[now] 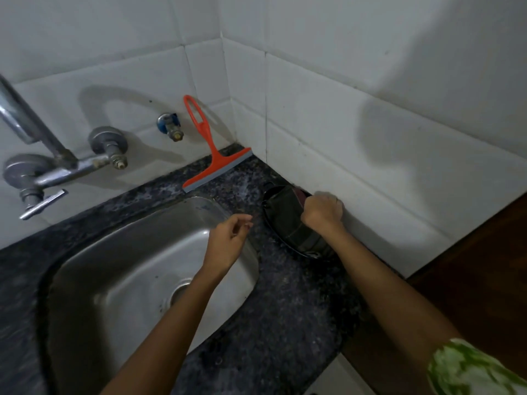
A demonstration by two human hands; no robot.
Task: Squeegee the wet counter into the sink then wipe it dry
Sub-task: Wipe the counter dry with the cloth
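**A:** What is shown on the counter?

**B:** A dark speckled stone counter is seen from above, with a steel sink set into it at the left. An orange squeegee is propped in the back corner, blade on the counter, handle leaned against the white tiled wall, just beside a small valve. It is untouched.

**A:** And the hands?

**B:** The right hand is closed on a dark folded cloth, which is pressed down on the counter close to the side wall. The left hand is held over the sink's right rim, fingers loosely curled with nothing between them.

**A:** Which step is under way?

**B:** Drying appears to be in hand, since the cloth is gripped and the squeegee set aside. Whether the stone is wet cannot be told in the dim light. Next, the cloth would probably be drawn along the counter towards the front edge, kept flat and pressed evenly.
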